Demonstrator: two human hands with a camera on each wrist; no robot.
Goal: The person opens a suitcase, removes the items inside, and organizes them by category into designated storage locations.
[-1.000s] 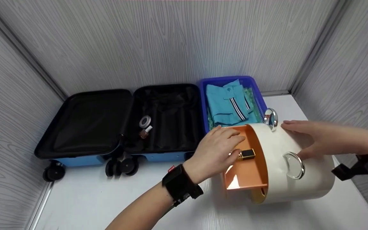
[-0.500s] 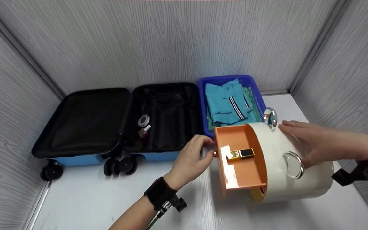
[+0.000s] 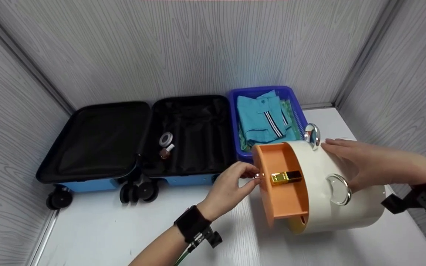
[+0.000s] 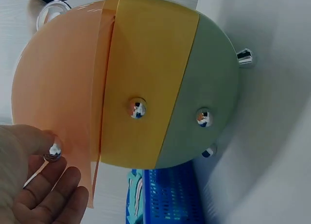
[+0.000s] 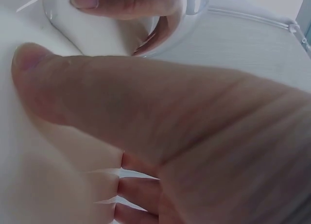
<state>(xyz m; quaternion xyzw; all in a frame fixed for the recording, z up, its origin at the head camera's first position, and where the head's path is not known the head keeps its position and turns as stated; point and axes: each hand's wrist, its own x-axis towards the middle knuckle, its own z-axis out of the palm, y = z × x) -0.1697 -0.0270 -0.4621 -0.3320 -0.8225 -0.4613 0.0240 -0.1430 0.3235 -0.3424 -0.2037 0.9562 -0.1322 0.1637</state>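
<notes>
A cream rounded cabinet with chrome rings stands at the right, its orange drawer pulled partly out to the left. My left hand pinches the drawer's shiny round knob between thumb and fingers. Inside the drawer lies a gold and black lipstick tube. My right hand rests on the cabinet's top, thumb and fingers spread, near the chrome rings. In the left wrist view, a yellow drawer and a green drawer sit flush beside the orange one.
An opened suitcase lies at the left, with a small round compact-like item and a small brown bottle with a white cap inside. Behind the cabinet is a blue basket with folded turquoise clothing.
My left hand has left the drawer's inside and taken the knob. The drawer has slid slightly right into the cabinet, and the lipstick tube has shifted with it. My right hand stays in place.
</notes>
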